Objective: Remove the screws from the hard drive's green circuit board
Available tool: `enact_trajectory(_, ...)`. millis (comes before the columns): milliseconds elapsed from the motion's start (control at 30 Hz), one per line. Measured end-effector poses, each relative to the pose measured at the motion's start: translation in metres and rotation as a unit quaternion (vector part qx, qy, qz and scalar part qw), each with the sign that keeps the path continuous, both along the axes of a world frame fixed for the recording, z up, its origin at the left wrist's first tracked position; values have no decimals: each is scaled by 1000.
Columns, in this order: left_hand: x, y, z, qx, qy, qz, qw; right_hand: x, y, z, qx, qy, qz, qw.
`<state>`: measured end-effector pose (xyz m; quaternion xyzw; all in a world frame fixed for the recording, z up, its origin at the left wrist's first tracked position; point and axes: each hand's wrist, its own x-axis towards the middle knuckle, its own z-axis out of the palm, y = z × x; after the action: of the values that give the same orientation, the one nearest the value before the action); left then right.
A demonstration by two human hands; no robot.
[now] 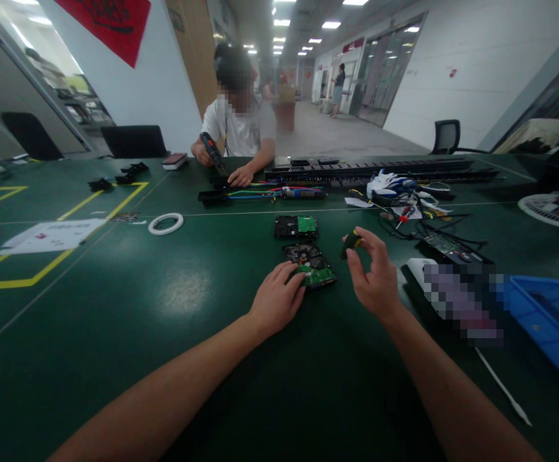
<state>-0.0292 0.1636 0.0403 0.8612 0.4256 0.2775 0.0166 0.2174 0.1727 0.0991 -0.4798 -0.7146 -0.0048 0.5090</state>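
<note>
A hard drive (312,262) with a green circuit board lies on the green table (183,301) in front of me. My left hand (276,300) rests on its near left corner, fingers curled against it. Over the drive's right side, my right hand (374,273) pinches a small screwdriver (351,244) with a black and yellow handle, held upright. A second hard drive (296,226) lies a little farther back, untouched.
A person across the table holds a power screwdriver (212,151) over coloured cables (269,192). A white tape ring (165,224) and papers (51,235) lie left. Tools and wires (407,202) clutter the right, with a blue tray (549,321) at the right edge.
</note>
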Motion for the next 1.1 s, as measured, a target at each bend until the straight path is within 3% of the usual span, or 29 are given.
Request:
enact_trajectory(167,0,0,0,-4,3,1,1000,0,-1,2,29,-12,-15,999)
enact_trajectory(467,-1,0,0,-2,7,-1,1000,2,7,-5,-2,41,6,999)
enact_trajectory(933,0,1,-2,2,-2,2,1000,-4,7,-3,51,-7,-14,999)
enact_trajectory(1100,0,0,-1,2,4,2,1000,-4,6,-4,33,6,-2,999)
